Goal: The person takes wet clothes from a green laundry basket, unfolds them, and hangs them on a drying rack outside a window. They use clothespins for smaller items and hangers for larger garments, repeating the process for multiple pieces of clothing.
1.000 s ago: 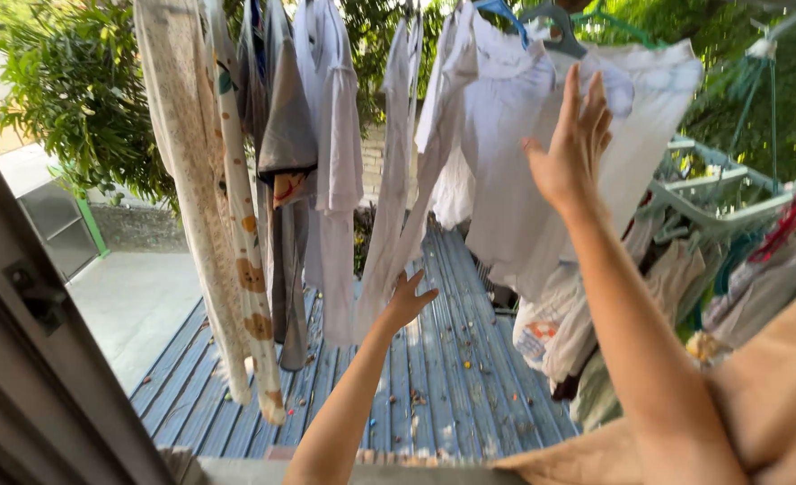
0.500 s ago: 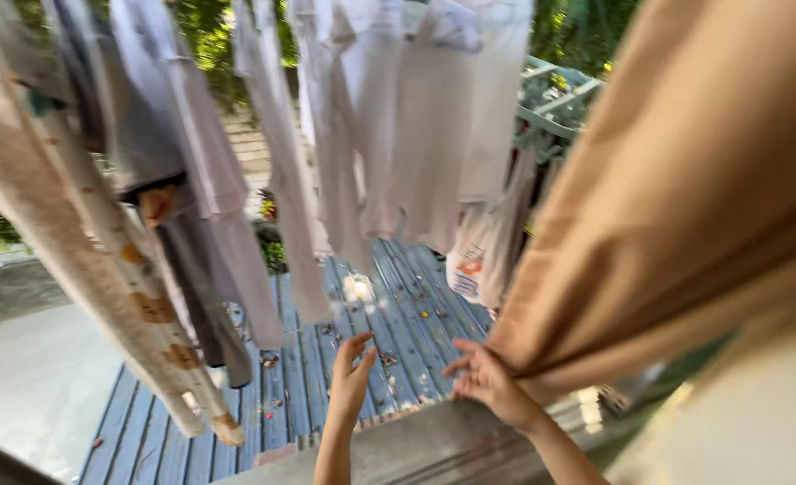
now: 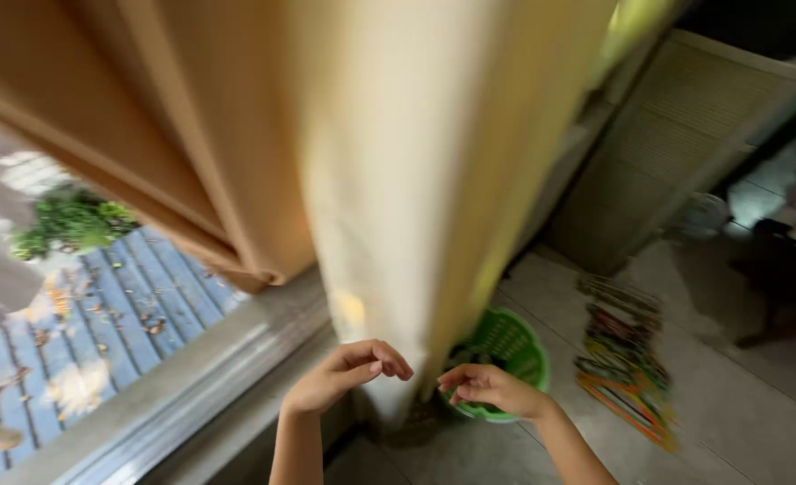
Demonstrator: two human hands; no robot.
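Hovering, both hands held loosely curled and empty before a hanging curtain.
Left hand [image 3: 349, 371] and right hand [image 3: 488, 388] set close together, fingers bent, gripping nothing; cream curtain [image 3: 416, 180] hung just behind them; green basket [image 3: 510, 346] placed on floor beyond right hand; coloured hangers [image 3: 627, 368] piled nearby.

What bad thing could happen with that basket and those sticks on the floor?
The green basket sits on the floor just past the right hand, half hidden by the pale curtain, so a foot might catch it. The pile of colourful hangers lies loose on the tiles beside it and could trip or slide underfoot.
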